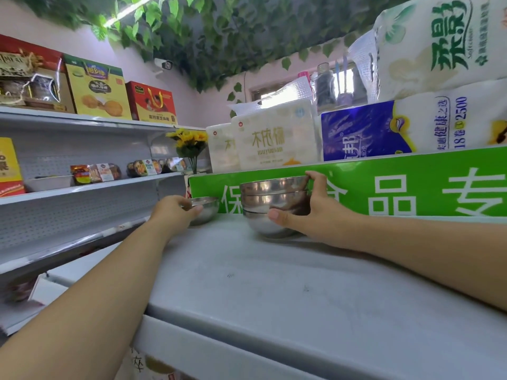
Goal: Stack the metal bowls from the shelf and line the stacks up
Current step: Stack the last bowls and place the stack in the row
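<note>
Nested stack of shiny round metal bowls (274, 198) stands on the pale grey shelf top (247, 283), seen from the head view at a low angle. It is close against the green sign with large white characters (411, 187) that runs along the back. Three rims show one above another. The mouths face up and the stack's axis is upright, with the upper bowls tipped slightly out of level. From this angle the inside of the top bowl is hidden.

The right hand (315, 215) grips the stack from its right side. The thumb presses at the lowest bowl's rim and the fingers (315, 178) hook over the top rim.

To the left, apart from the stack, a single small silver metal bowl (205, 212) sits mouth up on the same shelf top. The left hand (172, 209) holds it with fingers curled at its near rim. Its inside is mostly out of sight.

On the ledge above the sign stand white wrapped tissue packs (274, 138) and a blue paper-roll pack (362, 130). A bunch of yellow flowers (189, 138) is at their left. Pale metal side shelves (82, 187) carry yellow and red printed boxes (96, 89).
</note>
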A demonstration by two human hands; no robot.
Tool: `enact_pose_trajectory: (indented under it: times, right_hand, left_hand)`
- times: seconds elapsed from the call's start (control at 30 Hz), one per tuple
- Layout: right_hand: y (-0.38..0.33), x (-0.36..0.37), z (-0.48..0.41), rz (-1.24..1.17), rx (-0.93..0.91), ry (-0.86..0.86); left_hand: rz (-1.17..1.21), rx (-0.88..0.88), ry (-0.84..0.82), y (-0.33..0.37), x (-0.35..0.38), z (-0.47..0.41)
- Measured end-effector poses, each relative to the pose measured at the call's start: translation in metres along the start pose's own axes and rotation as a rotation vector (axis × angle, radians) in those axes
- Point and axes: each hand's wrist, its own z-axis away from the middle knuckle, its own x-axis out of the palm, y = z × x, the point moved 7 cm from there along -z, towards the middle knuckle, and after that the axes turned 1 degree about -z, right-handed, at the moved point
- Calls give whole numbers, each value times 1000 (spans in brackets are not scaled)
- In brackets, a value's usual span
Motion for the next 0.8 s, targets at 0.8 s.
enact_pose_trajectory:
  times: [0.8]
  right_hand:
    - [0,-2,1,66,-9,18]
  left_hand:
    - [791,308,-82,82,-20,53]
